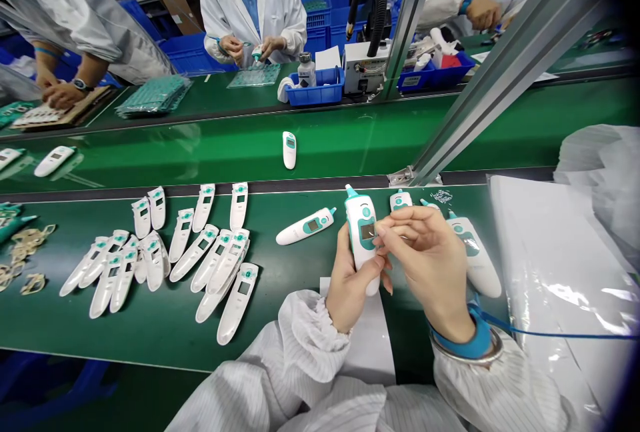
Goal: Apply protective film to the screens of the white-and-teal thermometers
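Near the middle of the green bench surface (165, 325), close to its near edge, the left hand (350, 279) was closed round the lower half of a white and teal thermometer (361, 222), fingers wrapped behind it and the thumb laid up its side. The right hand (430, 265) came in from the right with its fingers bunched, thumb and forefinger pinched together on the edge of the small display window. The thermometer was held clear of the surface, its long axis close to upright. Its teal probe tip pointed up and slightly away toward the far edge, and the display faced the person. It looked light and stiff, a smooth moulded plastic shell that could slip in a loose grip. The probe tip and the display seemed the parts to spare, so the plain lower body, where the left hand had it, appeared the sound place to hold. A single unit (306, 226) lay on its side just left of the hands, and a batch of units (200, 252) lay fanned toward the left edge. More units (475, 259) lay behind the right hand, beside a clear plastic sheet (550, 265) at the right edge. A blue wrist strap (470, 342) circled the right wrist. Beyond the far edge a conveyor belt (350, 139) carried a lone unit (289, 149), with other people in white coats working across it.
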Action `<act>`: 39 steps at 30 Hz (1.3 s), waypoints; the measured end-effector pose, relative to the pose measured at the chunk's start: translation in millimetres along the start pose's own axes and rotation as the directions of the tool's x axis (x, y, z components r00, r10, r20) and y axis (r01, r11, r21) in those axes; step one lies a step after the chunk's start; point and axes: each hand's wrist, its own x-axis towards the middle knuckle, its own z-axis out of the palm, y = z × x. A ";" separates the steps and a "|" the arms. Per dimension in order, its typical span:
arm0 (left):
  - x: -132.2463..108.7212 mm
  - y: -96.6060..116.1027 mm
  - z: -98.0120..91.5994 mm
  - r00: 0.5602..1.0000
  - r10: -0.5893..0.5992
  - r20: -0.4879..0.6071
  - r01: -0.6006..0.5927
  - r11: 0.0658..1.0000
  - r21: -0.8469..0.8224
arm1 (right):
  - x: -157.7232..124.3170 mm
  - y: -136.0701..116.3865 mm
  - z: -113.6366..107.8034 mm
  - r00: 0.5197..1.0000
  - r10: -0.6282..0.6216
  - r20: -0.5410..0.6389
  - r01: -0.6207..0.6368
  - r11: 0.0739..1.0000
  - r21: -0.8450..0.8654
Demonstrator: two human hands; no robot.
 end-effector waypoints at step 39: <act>-2.5 3.0 11.7 0.978 0.101 -0.184 -0.101 0.995 0.007 | -6.5 -0.1 4.9 0.999 -0.024 -0.034 0.025 1.000 0.006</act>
